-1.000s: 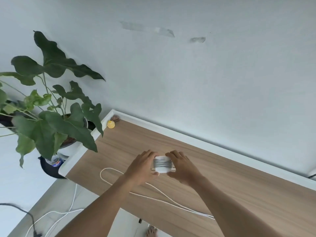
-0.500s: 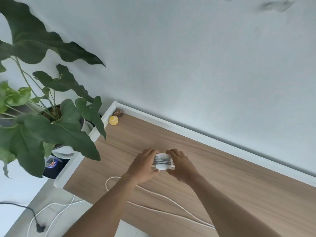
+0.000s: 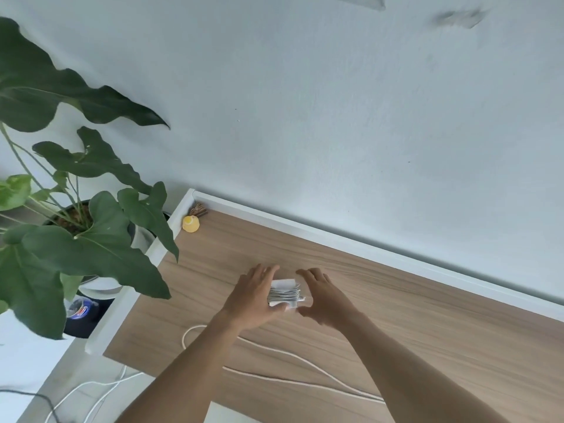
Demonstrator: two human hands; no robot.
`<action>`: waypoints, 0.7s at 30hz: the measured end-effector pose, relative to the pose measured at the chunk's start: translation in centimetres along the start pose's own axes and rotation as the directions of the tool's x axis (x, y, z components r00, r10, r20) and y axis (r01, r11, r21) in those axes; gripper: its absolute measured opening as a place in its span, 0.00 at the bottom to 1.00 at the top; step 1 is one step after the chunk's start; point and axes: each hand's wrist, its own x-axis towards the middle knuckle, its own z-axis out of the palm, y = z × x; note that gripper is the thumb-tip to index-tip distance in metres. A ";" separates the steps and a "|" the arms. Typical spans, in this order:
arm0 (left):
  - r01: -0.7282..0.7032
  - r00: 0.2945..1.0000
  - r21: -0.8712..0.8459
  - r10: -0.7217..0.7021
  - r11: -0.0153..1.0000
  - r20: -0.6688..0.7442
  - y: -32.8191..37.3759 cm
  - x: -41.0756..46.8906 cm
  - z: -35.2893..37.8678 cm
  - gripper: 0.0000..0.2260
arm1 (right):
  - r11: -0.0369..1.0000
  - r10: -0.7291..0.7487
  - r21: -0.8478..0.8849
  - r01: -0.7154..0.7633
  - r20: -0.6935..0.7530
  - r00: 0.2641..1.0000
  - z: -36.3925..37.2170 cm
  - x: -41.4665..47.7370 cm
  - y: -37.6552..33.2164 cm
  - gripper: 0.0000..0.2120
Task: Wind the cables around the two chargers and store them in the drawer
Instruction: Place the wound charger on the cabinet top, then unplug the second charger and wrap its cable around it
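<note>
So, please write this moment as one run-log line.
left hand: flat against wound charger | right hand: curled round wound charger | white cable: loose on desk | drawer: not in view

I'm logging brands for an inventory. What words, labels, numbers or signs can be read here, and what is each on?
No text here can be read.
Blue, red and white label on the dark container below the plant: too blurred to read.
On the white charger, wound with cable: no print shows.
</note>
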 end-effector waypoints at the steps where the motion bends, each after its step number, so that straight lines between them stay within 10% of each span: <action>1: -0.020 0.999 0.011 0.020 1.000 -0.031 0.5 0.2 -0.2 0.34 | 1.000 0.006 -0.005 -0.006 0.002 1.000 -0.4 -0.3 0.2 0.37; 9: -0.245 0.963 0.037 0.248 0.969 -0.107 10.0 4.8 0.2 0.10 | 0.976 0.213 0.085 -0.202 -0.162 0.963 -5.8 -6.7 6.0 0.08; 21: -0.532 0.838 -0.008 0.528 0.847 0.135 36.7 6.9 7.0 0.08 | 0.808 0.589 0.289 -0.513 -0.381 0.713 -9.8 -26.1 23.2 0.10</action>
